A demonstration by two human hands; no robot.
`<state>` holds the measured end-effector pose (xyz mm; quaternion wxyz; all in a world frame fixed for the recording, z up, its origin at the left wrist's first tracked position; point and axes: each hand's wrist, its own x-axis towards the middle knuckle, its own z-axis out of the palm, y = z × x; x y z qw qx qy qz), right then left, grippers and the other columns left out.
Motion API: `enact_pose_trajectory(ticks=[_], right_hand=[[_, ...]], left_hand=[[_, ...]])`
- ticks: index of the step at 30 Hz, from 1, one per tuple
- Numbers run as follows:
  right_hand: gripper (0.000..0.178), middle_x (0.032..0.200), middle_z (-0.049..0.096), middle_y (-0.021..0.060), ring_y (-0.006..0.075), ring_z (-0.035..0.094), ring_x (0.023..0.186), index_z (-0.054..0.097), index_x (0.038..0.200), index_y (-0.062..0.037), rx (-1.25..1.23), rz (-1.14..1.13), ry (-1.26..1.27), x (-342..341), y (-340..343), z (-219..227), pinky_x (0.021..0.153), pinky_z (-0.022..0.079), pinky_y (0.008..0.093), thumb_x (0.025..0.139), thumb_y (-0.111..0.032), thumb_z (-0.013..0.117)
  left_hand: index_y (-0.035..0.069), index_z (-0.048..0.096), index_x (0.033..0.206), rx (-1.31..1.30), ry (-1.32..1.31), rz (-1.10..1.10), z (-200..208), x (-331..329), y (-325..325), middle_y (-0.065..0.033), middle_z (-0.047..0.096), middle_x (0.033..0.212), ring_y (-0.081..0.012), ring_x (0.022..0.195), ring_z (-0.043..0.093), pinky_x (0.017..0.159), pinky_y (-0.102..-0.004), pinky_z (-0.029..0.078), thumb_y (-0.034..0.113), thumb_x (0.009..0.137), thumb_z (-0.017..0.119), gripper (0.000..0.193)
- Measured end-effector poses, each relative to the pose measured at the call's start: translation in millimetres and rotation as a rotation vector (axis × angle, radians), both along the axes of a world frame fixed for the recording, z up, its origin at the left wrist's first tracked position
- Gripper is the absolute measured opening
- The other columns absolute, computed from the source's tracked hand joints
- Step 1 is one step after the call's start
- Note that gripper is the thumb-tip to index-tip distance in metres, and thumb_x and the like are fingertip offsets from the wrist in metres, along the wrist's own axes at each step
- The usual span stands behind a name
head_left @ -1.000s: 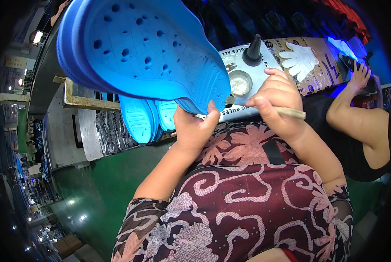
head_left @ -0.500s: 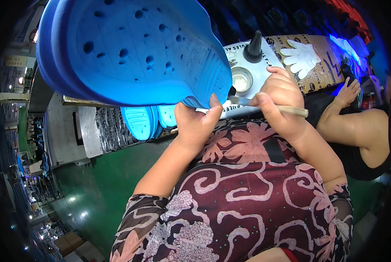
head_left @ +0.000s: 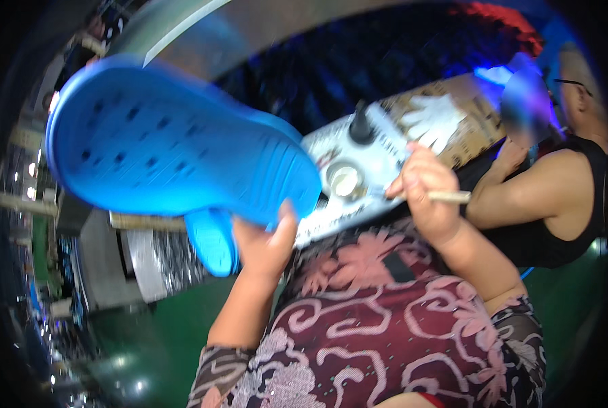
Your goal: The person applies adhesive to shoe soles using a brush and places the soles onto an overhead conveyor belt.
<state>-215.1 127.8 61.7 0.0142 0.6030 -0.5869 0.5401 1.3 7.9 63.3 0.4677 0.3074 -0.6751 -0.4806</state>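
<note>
A large blue foam shoe sole (head_left: 181, 156), with dark holes at its wide end and ridges at its narrow end, fills the upper left. My left hand (head_left: 266, 248) grips the near edge of that narrow end, thumb on top. In my right hand (head_left: 427, 194) is a brush (head_left: 451, 196) with a pale wooden handle, its head pointing left, blurred, beside a small round cup (head_left: 344, 181). The cup holds something whitish. Behind it stands a black cone-shaped object (head_left: 362, 126). Another blue sole (head_left: 213, 241) shows below the held one.
A pale printed sheet (head_left: 378, 170) covers the work surface under the cup. Farther right a white glove (head_left: 436, 122) lies on brown printed cardboard (head_left: 477, 95). A person in a black sleeveless top (head_left: 555, 180) works close on my right. The floor (head_left: 175, 333) is green.
The sole has tipped and its narrow end has turned lower left. My right hand with the brush has drawn away from the sole's edge. The view has shifted, bringing more of the neighbouring person in.
</note>
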Motion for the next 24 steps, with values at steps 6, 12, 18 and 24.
enact_pose_trajectory(ticks=[6,12,18,24], right_hand=[[0.031,0.065,0.064,0.0061,0.0227,0.057,0.066,0.065,0.065,-0.0036,-0.002,-0.126,-0.325,-33.0,37.8,-22.1,0.079,0.042,0.0351,0.091,-0.015,0.051],[0.027,0.061,0.060,0.0063,0.0239,0.057,0.064,0.066,0.067,-0.0041,0.060,-0.255,-0.378,-70.0,80.3,-37.9,0.066,0.044,0.0362,0.089,-0.007,0.051],[0.039,0.059,0.060,0.0071,0.0233,0.056,0.063,0.066,0.069,-0.0004,0.085,-0.286,-0.393,-78.5,91.0,-13.0,0.075,0.043,0.0366,0.094,-0.019,0.043],[0.034,0.081,0.063,0.0121,0.0219,0.058,0.074,0.067,0.092,0.0024,-0.003,-0.344,-0.577,-92.9,91.1,-15.4,0.072,0.046,0.0330,0.097,-0.022,0.043]], left_hand=[[-0.007,0.033,0.132,0.524,-0.034,-0.607,84.8,-4.7,-4.2,-0.0176,0.055,0.117,-0.0232,0.102,0.059,0.086,-0.0347,0.049,0.015,0.077,0.067,0.068],[-0.004,0.035,0.131,0.545,-0.122,-1.141,142.9,-188.8,-22.9,-0.0124,0.060,0.094,-0.0131,0.050,0.056,0.040,-0.0233,0.046,0.023,0.077,0.067,0.068],[-0.008,0.050,0.116,0.974,0.457,-0.875,202.0,-376.8,-55.8,-0.0236,0.061,0.106,-0.0270,0.091,0.064,0.086,-0.0318,0.054,0.027,0.090,0.060,0.045],[0.002,0.057,0.107,0.662,0.327,-1.150,148.7,-267.6,-13.3,-0.0121,0.063,0.081,-0.0222,0.068,0.063,0.062,-0.0304,0.053,0.027,0.092,0.053,0.029]])
